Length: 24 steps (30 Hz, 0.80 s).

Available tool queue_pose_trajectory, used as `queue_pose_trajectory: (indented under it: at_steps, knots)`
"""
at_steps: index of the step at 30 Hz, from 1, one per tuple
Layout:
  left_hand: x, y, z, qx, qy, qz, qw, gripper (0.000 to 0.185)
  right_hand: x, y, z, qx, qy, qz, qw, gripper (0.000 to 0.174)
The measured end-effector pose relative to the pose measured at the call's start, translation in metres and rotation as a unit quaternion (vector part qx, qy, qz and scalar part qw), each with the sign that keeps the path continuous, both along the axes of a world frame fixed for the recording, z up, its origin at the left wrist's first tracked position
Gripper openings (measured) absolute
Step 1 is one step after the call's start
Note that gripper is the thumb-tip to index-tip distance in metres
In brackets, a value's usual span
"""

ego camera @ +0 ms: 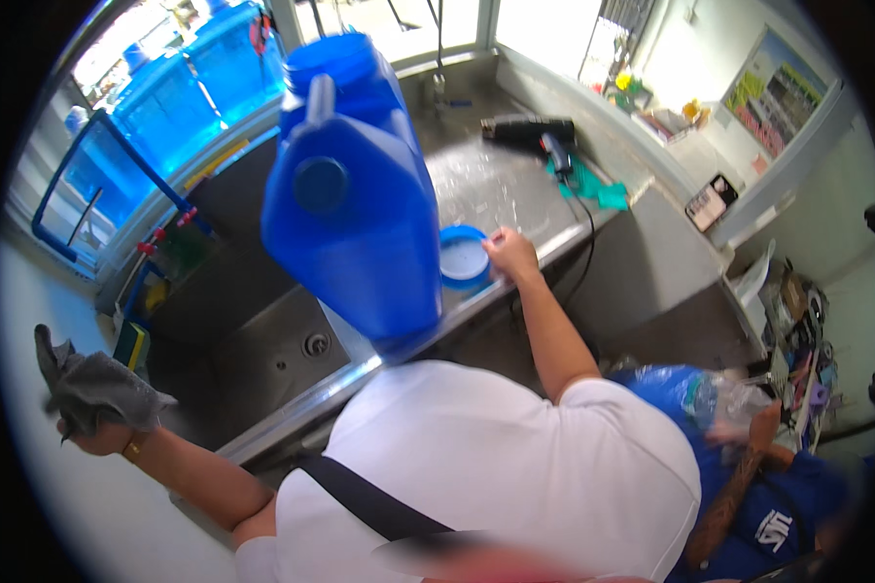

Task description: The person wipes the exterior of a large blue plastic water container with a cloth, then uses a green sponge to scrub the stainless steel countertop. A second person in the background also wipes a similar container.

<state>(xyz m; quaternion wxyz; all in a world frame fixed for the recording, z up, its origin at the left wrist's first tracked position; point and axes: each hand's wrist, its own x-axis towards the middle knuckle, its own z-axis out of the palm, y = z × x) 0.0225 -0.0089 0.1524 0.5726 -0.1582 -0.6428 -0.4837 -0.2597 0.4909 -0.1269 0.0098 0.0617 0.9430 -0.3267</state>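
A grey cloth (pixel 102 390) is held in my left hand (pixel 102 436), raised at the far left beside the sink. My right hand (pixel 510 255) grips the rim of a round blue lid (pixel 464 256) with a pale inside, on the steel counter. Between my hands a large blue plastic jug (pixel 357 240) stands upright at the counter's front edge, close to my body. Its wide top mouth (pixel 332 55) is uncovered, and a small round cap (pixel 321 184) sits on its sloping shoulder.
A steel sink basin (pixel 277 350) lies left of the jug. On the counter's right are a black heat gun (pixel 529 131), a corded tool (pixel 556 157) and a green cloth (pixel 601 191). Blue water containers (pixel 168 109) stand behind the window. A co-worker's arm (pixel 729 495) handles clear plastic at the lower right.
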Motion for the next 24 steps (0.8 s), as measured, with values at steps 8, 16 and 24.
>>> queue_pose_trajectory:
  at_steps: [8,16,24]
  knots:
    - [0.075,0.017,0.037,0.351,-0.03,0.218,0.91,0.057,0.012,0.031,0.023,-0.026,-0.064,0.175,0.982,0.038]
    - [0.108,0.047,0.033,0.365,-0.081,0.217,0.902,0.076,0.032,0.021,0.052,-0.029,-0.186,0.263,0.946,0.046]
    - [0.109,0.074,0.023,0.327,-0.085,0.302,0.892,0.079,0.043,0.013,0.111,-0.025,-0.241,0.28,0.929,0.042]
